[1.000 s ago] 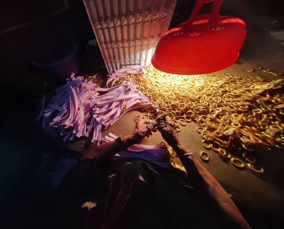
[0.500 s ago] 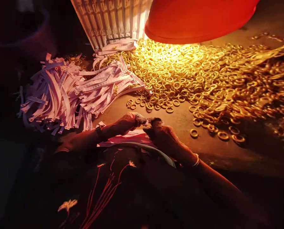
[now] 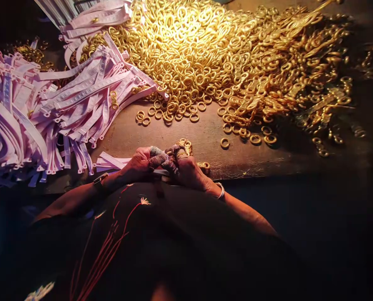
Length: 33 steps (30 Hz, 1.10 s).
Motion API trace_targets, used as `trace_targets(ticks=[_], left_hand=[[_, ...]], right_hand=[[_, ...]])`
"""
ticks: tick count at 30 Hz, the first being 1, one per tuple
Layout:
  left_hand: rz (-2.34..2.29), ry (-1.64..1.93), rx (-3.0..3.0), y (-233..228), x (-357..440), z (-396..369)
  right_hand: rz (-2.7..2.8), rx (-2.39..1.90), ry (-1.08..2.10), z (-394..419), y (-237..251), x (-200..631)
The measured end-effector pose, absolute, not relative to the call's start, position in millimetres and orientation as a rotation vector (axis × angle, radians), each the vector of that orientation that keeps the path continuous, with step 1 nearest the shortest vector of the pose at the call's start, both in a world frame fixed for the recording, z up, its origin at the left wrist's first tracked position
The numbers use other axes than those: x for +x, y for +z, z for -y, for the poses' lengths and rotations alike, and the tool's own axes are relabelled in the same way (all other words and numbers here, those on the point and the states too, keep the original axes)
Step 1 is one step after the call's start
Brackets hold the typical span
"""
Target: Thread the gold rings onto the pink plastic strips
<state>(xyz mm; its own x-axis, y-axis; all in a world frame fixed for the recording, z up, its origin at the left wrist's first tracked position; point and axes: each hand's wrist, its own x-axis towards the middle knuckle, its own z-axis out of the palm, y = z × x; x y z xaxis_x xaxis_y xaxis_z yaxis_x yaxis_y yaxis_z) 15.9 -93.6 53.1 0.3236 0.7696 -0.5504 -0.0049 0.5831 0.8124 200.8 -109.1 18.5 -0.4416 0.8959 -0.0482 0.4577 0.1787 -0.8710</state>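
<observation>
My left hand (image 3: 140, 161) is closed, with covered fingertips pinching the pale pink end of a strap (image 3: 166, 156). Right beside it, my right hand (image 3: 191, 170) is closed too, its fingers wrapped in dark coverings and meeting the left fingertips. Linked gold rings (image 3: 186, 145) show at the right fingers, and more peek out past the knuckles; how they are gripped is partly hidden. Under the left wrist lie a few flat pink straps (image 3: 112, 162) at the table edge.
A large heap of gold rings (image 3: 199, 54) covers the back of the wooden table (image 3: 123, 133). Piles of pink straps (image 3: 82, 96) lie on the left. A single ring (image 3: 224, 143) sits apart in front of the heap. The table's front edge runs close to my body.
The view has tilted down and shifted right, so the red lamp shade has left the picture. Both hands stay together at the table edge; gold rings now show by the right fingers.
</observation>
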Motion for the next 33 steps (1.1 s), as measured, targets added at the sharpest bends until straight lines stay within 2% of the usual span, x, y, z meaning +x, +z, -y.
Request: trace_targets(ticks=[8,12,17,23,29,33], left_hand=[[-1.101,0.625,0.612,37.4,22.1,103.9],[-1.081,0.611,0.543,40.3,25.3,107.8],[-1.124,0.598,0.562,45.8,29.1,105.1],[-1.057,0.617,1.069,45.5,29.6,81.5],[-1.132,0.57,1.58,29.1,40.5,74.0],[-1.135,0.585,1.667,22.1,37.3,74.3]], right_hand=[[2.14,-1.084,1.42,104.3,23.3,202.8],[2.225,-1.03,1.403,103.9,25.9,201.5],[2.366,-1.145,1.195,100.4,22.3,205.4],[2.378,-1.227,0.883,87.1,29.1,224.8],[2.396,-1.361,0.548,38.9,14.9,242.3],[2.393,-1.375,0.415,0.3,4.2,214.7]])
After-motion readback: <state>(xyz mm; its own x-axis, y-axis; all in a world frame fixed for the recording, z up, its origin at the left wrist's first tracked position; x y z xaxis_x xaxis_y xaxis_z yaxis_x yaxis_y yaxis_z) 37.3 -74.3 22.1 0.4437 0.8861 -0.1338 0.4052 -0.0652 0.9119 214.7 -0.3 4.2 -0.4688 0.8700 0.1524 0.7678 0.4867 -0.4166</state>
